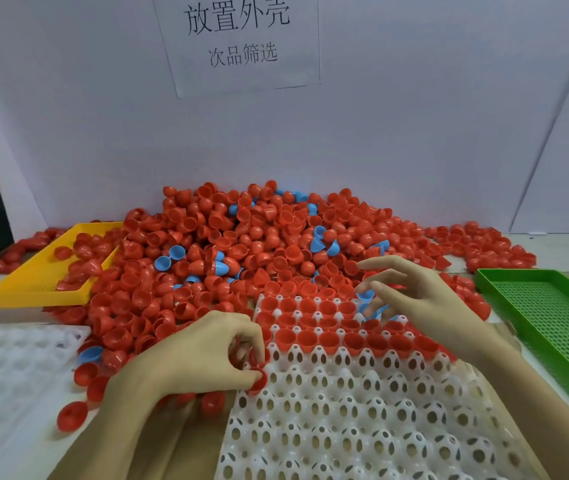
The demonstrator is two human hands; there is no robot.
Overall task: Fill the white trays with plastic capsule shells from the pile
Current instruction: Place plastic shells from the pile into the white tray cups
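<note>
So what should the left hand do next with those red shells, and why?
Probably set a red shell into the nearest empty cup: the left hand pinches shells at the white tray edge, just beyond the last filled row.

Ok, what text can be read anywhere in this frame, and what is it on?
"放置外壳": large top line on the white paper sign stuck to the back wall.
"次品筛选": smaller line beneath it, same sign.
No readable text shows on the white tray, the yellow tray, the green tray or the capsule shells.
</note>
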